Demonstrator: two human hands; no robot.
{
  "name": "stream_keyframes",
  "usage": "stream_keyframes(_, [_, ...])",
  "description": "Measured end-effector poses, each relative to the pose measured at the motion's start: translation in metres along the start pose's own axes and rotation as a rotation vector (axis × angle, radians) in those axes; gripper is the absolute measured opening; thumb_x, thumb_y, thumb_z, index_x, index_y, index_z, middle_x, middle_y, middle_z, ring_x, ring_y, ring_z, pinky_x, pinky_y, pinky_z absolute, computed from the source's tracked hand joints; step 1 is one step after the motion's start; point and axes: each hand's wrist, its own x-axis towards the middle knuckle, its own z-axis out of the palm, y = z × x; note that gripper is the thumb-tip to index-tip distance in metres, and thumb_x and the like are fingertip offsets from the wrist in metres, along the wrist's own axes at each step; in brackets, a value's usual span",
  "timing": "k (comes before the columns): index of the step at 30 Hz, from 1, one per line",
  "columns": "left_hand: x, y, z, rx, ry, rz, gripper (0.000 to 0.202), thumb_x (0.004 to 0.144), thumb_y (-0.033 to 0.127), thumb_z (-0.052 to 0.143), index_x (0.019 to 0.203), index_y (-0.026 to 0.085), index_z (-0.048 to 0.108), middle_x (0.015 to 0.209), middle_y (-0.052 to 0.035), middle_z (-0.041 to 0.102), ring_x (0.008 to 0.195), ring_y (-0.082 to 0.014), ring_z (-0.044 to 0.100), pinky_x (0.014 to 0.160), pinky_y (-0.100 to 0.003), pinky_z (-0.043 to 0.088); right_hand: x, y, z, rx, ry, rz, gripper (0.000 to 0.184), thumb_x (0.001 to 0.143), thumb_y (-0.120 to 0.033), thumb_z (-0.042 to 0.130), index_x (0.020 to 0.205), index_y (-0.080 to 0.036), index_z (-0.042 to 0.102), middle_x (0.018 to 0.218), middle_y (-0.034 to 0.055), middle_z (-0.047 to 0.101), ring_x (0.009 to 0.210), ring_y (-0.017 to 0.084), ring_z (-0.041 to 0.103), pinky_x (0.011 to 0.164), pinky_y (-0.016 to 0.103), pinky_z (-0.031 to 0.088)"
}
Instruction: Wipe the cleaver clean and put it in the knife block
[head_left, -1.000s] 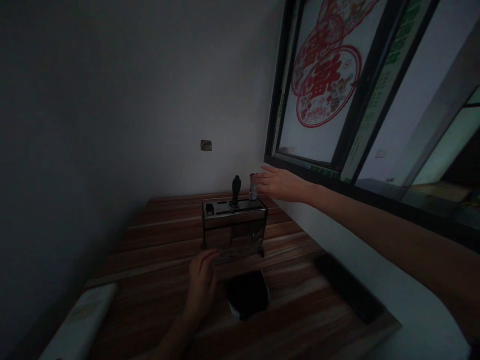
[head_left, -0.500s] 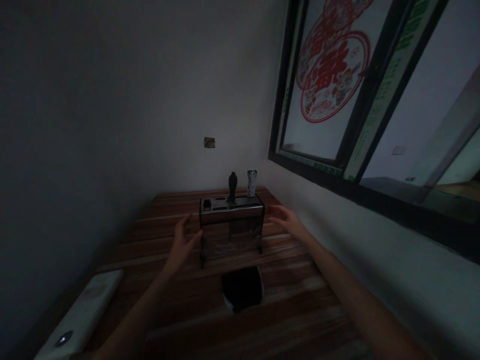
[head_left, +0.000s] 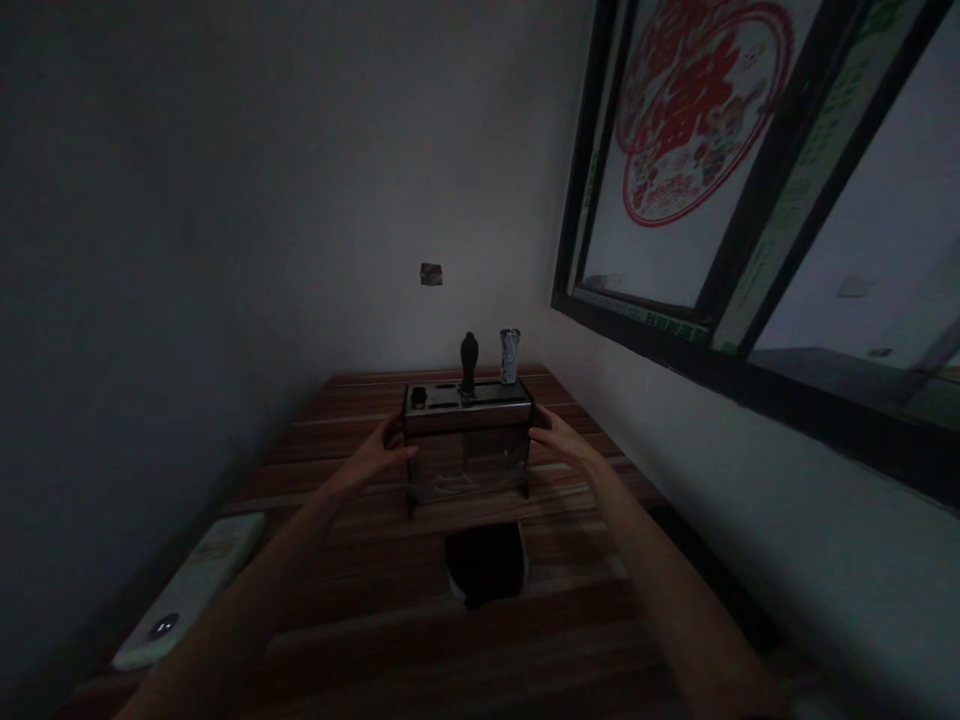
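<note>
A small box-like stand (head_left: 466,412) has a metal top and a see-through front, and rests upright on thin dark legs. My left hand (head_left: 379,452) is at its left end, thumb across the front edge and fingers around the side. Around the right end curls my right hand (head_left: 559,440), thumb toward the front. Both hands appear to grip the stand. A black, bulb-shaped handle (head_left: 469,362) rises from the top. To its right, a silvery patterned cylinder (head_left: 509,356) stands upright.
In front of the stand, a black pouch-like item with a pale edge (head_left: 486,565) lies on the wood-grain table (head_left: 375,610). A long white device with a round dark button (head_left: 195,585) lies at the left. Walls bound the table, with a dark-framed window (head_left: 675,335) on the right.
Both hands have closed in on the stand's two ends, from slightly apart to contact. The stand keeps its place on the table while the camera view has shifted a little.
</note>
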Motion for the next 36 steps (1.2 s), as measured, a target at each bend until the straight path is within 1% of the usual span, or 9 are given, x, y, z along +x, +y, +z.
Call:
stream_keyframes(5, [0.001,0.002,0.0,-0.001,0.007,-0.01,0.083,0.062,0.045,0.074,0.134,0.022,0.039,0.137,-0.012,0.048,0.127,-0.0295,0.042,0.106,-0.047,0.032,0.0,0.002,0.003,0.048,0.007,0.012,0.058,0.054,-0.035,0.081,0.108,-0.026,0.064,0.117,0.0038,0.063,0.113,0.023,0.053,0.101,0.04,0.037])
stream_keyframes(8, [0.001,0.002,0.0,-0.001,0.013,-0.011,0.083,0.062,0.044,0.074,0.134,0.023,0.04,0.136,-0.0111,0.048,0.127,-0.0294,0.042,0.107,-0.047,0.031,0.0,0.003,0.007,0.077,0.021,0.01,0.055,0.052,-0.036,0.082,0.103,-0.026,0.066,0.114,0.0028,0.065,0.112,0.023,0.054,0.1,0.039,0.038])
stream_keyframes(14, [0.002,0.001,0.0,0.007,0.021,-0.009,0.081,0.06,0.044,0.075,0.131,0.023,0.044,0.137,-0.0106,0.048,0.127,-0.0308,0.043,0.105,-0.047,0.034,0.0,0.009,0.014,0.13,0.095,-0.005,0.053,0.053,-0.037,0.08,0.104,-0.028,0.065,0.11,0.0017,0.067,0.109,0.023,0.057,0.098,0.038,0.041])
stream_keyframes(18, [0.001,0.001,0.0,0.014,0.036,-0.02,0.081,0.061,0.043,0.075,0.133,0.023,0.042,0.14,-0.0106,0.045,0.128,-0.0318,0.041,0.107,-0.05,0.031,0.001,0.012,0.016,0.154,0.129,-0.019,0.053,0.051,-0.036,0.08,0.101,-0.028,0.066,0.108,0.0016,0.068,0.109,0.024,0.056,0.097,0.038,0.042])
stream_keyframes(22, [0.001,0.0,0.001,0.013,0.046,-0.03,0.082,0.06,0.042,0.075,0.133,0.022,0.043,0.141,-0.0109,0.043,0.128,-0.0316,0.04,0.108,-0.05,0.028,0.0,0.013,0.015,0.162,0.139,-0.021,0.051,0.051,-0.036,0.081,0.099,-0.027,0.067,0.107,0.0018,0.068,0.107,0.024,0.058,0.096,0.038,0.043])
stream_keyframes(25, [0.002,-0.003,0.005,0.005,0.049,-0.037,0.082,0.059,0.043,0.075,0.131,0.019,0.045,0.139,-0.0134,0.045,0.128,-0.0329,0.041,0.108,-0.049,0.028,-0.005,0.011,0.011,0.154,0.147,-0.016,0.052,0.05,-0.035,0.081,0.099,-0.026,0.067,0.108,0.0023,0.068,0.106,0.024,0.058,0.094,0.039,0.043])
stream_keyframes(28, [0.006,-0.007,0.012,-0.01,0.032,-0.034,0.086,0.056,0.046,0.077,0.131,0.02,0.044,0.138,-0.0135,0.046,0.126,-0.0331,0.042,0.107,-0.048,0.031,-0.013,0.008,0.002,0.141,0.168,-0.014,0.052,0.049,-0.036,0.082,0.098,-0.026,0.066,0.109,0.0027,0.067,0.106,0.024,0.058,0.093,0.038,0.044])
stream_keyframes(31, [0.011,-0.008,0.024,-0.025,0.017,-0.022,0.089,0.056,0.047,0.077,0.134,0.021,0.041,0.14,-0.0117,0.044,0.127,-0.0322,0.041,0.108,-0.048,0.031,-0.021,0.005,-0.012,0.121,0.192,-0.01,0.053,0.049,-0.036,0.082,0.097,-0.024,0.066,0.111,0.0034,0.067,0.107,0.024,0.058,0.092,0.037,0.045])
stream_keyframes(36, [0.017,-0.003,0.049,-0.062,-0.028,0.007,0.087,0.058,0.042,0.077,0.134,0.021,0.041,0.141,-0.0102,0.043,0.129,-0.0306,0.039,0.109,-0.047,0.029,-0.035,-0.002,-0.037,0.079,0.24,-0.005,0.056,0.048,-0.037,0.082,0.1,-0.024,0.065,0.108,0.0033,0.067,0.103,0.024,0.059,0.09,0.037,0.045])
